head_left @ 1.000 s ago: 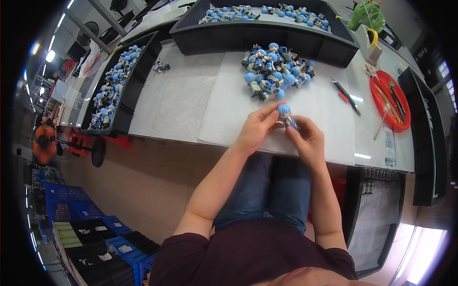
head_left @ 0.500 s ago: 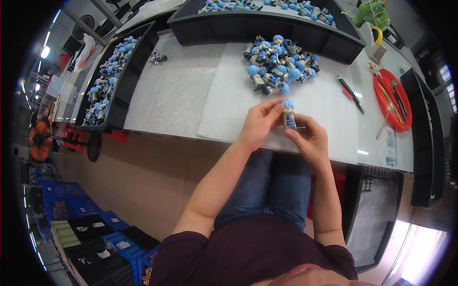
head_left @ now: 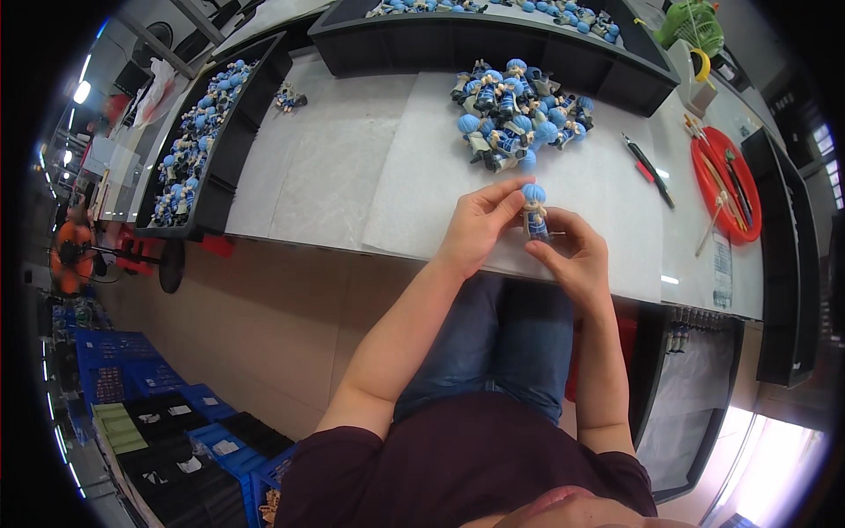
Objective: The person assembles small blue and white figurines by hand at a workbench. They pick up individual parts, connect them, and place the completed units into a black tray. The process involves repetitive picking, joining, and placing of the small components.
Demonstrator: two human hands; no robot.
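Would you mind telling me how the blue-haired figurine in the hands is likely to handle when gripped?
The figurine probably feels stiff and light: fingertips of the left hand and right hand alone hold it upright. Its big round head over a slim body suggests it would tip easily if stood on the table.

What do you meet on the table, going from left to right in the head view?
Left black tray of blue figures → small lone figure → left hand → figure held by both hands → right hand → pens → red tray.
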